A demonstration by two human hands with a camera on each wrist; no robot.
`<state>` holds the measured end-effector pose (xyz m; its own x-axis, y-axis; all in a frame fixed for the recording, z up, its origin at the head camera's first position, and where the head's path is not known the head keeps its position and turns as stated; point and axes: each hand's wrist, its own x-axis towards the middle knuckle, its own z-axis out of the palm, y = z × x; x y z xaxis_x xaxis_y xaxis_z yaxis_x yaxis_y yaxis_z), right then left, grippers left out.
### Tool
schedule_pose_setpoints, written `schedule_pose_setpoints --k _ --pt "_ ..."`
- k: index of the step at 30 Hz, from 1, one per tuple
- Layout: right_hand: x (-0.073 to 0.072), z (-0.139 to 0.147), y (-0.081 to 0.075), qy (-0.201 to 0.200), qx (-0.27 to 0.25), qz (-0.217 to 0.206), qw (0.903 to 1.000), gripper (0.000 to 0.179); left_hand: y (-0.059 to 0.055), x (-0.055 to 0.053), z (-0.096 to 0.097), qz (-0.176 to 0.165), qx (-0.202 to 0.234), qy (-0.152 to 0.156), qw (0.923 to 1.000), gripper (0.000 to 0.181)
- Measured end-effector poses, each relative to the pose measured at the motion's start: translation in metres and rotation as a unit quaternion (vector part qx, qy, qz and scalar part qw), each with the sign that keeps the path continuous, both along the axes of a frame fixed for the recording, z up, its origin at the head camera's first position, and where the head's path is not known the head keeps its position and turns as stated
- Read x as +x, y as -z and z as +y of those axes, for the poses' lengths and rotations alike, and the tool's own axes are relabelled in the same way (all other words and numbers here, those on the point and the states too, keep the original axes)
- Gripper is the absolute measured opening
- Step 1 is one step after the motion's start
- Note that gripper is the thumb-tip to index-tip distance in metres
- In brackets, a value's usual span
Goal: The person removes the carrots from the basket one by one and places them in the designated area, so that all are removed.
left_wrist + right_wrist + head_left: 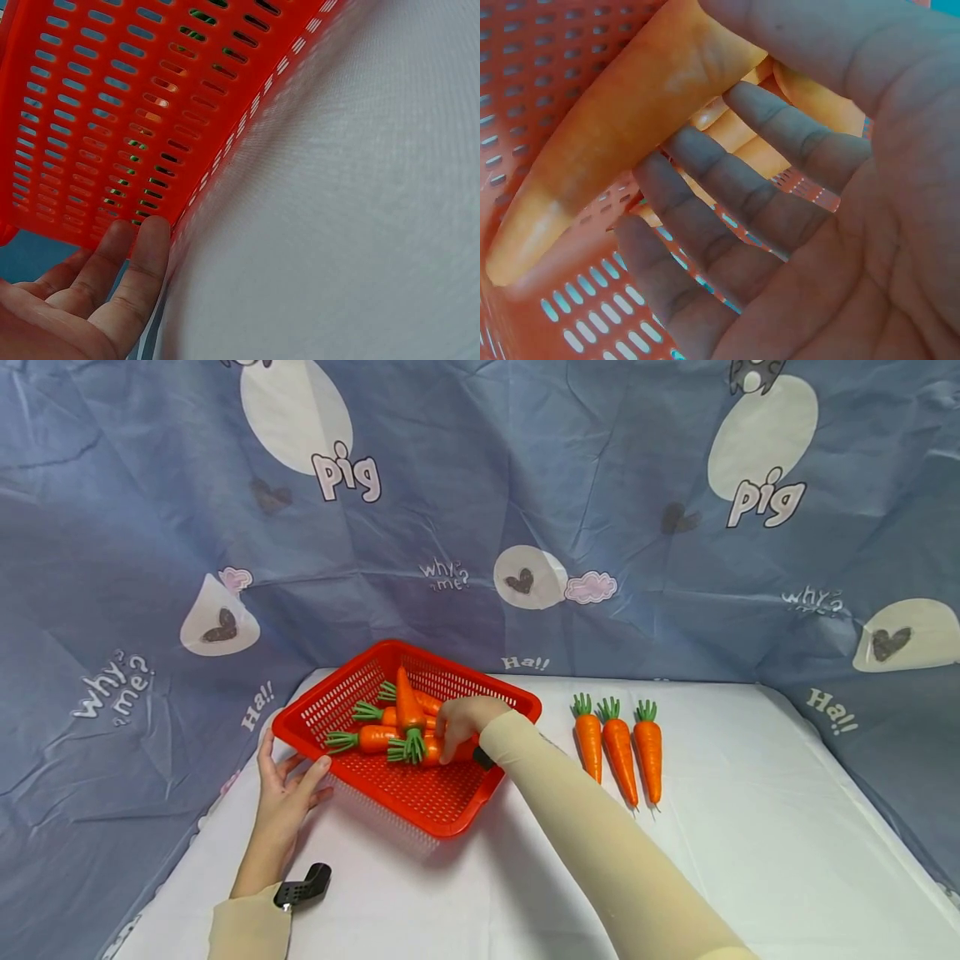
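Note:
A red perforated plastic basket [442, 810] sits on the white table at an angle, with several orange carrots in it. My left hand [288, 793] holds its left corner, thumb at the near rim and fingers along the outside wall; in the left wrist view those fingertips [152, 240] touch the slotted wall. My right hand [468, 722] reaches inside. Its thumb and fingers grip a carrot [622, 112] whose tapered end points to the basket wall. Another carrot [406, 697] lies across the others, green stalks toward me. Leftmost is a carrot [378, 739] with its stalks to the left.
Right of the basket, three carrots lie side by side on the table: the left carrot [589, 743], the middle carrot [618, 752] and the right carrot [648, 752], stalks pointing away. A blue printed cloth [420, 527] hangs behind the white tabletop [750, 827].

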<state>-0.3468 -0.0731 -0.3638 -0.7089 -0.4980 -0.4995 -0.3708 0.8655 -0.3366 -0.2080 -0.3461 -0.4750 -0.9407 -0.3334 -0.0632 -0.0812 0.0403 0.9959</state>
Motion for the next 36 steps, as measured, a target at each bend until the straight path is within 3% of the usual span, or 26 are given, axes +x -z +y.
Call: schedule_pose_setpoints --k 25,36 --pt "0.015 -0.006 0.004 -0.056 0.015 0.029 0.9979 0.04 0.0 -0.002 0.0 0.006 0.002 -0.004 1.0 0.103" --pt "0.018 -0.011 -0.005 -0.079 0.033 0.042 0.9955 0.04 0.001 0.0 -0.002 -0.002 0.005 0.004 1.0 0.104"
